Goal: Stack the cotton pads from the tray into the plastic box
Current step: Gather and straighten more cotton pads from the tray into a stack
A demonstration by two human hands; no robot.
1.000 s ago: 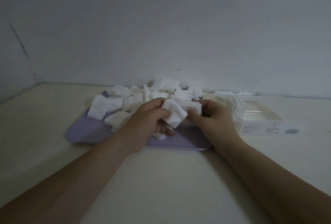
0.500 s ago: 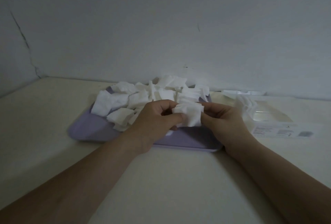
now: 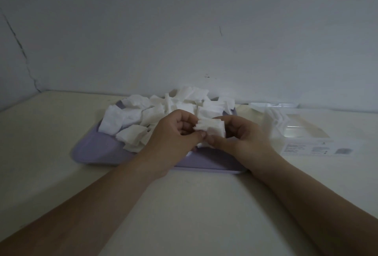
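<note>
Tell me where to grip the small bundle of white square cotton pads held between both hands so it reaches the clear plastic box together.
Probably pinch the bundle of white square cotton pads across its flat faces, coming from the right hand side nearest the clear plastic box. Its layered edges fan out towards the left hand, so squeezing the faces should keep the layers together.

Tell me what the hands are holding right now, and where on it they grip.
Both hands hold a small stack of cotton pads above the tray: left hand pinches its left edge, right hand its right side and bottom.

Print on the plastic box (image 3: 319, 149) label seems unreadable.
</note>
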